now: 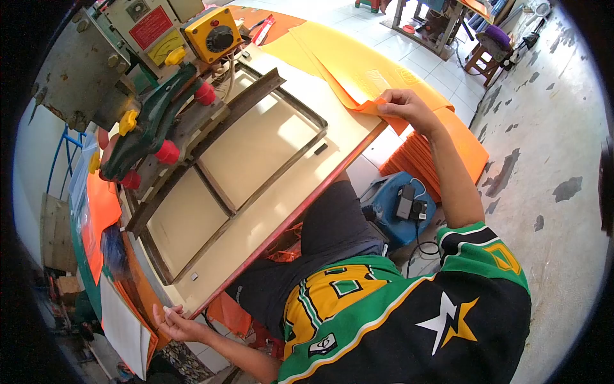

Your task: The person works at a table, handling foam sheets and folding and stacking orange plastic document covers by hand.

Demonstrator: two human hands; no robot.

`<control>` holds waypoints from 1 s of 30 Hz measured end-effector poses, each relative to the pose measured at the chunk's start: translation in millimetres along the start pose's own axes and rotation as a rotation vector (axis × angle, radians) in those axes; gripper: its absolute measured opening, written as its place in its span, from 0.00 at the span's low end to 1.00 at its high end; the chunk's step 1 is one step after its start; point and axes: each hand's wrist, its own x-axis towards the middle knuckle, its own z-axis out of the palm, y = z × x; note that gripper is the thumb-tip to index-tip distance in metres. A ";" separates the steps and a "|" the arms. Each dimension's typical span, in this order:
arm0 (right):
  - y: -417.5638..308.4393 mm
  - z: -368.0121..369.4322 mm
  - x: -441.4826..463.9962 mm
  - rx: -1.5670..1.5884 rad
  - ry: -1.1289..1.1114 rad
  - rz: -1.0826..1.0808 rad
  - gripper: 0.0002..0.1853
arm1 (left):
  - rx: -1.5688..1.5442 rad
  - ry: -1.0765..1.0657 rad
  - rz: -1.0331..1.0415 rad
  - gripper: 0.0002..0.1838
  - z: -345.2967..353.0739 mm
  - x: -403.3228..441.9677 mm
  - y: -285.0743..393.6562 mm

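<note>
My right hand (409, 110) pinches the edge of an orange sheet (358, 70) at the right end of the cream work board (294, 166). Other orange sheets lie beneath it. My left hand (178, 323) is at the board's near left corner, fingers apart and curled, holding nothing. Between the hands, a metal frame (275, 176) with a crossbar lies on the board. A green press arm (160, 128) with red and yellow knobs stands over the frame's far left part.
A yellow control box (212, 35) sits at the back. Orange sheets are stacked (416, 163) below the board's right end, near a blue container (390, 214) with a black device. White and orange sheets (125, 326) lie at left. A stool (486, 61) stands far right.
</note>
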 end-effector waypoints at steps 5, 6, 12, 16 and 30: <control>2.0 -5.3 -0.4 0.090 0.000 -0.009 0.11 | -0.007 -0.002 0.001 0.17 -1.3 0.1 -5.0; 1.4 -6.5 -1.2 0.105 -0.007 -0.007 0.10 | -0.013 -0.006 0.004 0.17 -0.7 0.2 -4.7; 3.9 12.4 2.3 0.342 0.163 -0.074 0.06 | 0.004 -0.023 0.001 0.17 -0.8 -1.1 -3.1; 6.2 24.6 1.3 0.268 0.323 -0.150 0.11 | -0.014 -0.018 -0.018 0.17 -2.1 -0.6 -7.3; -7.9 20.3 -13.6 -0.597 -0.047 -0.304 0.21 | 0.007 0.021 -0.057 0.17 4.3 -5.4 0.3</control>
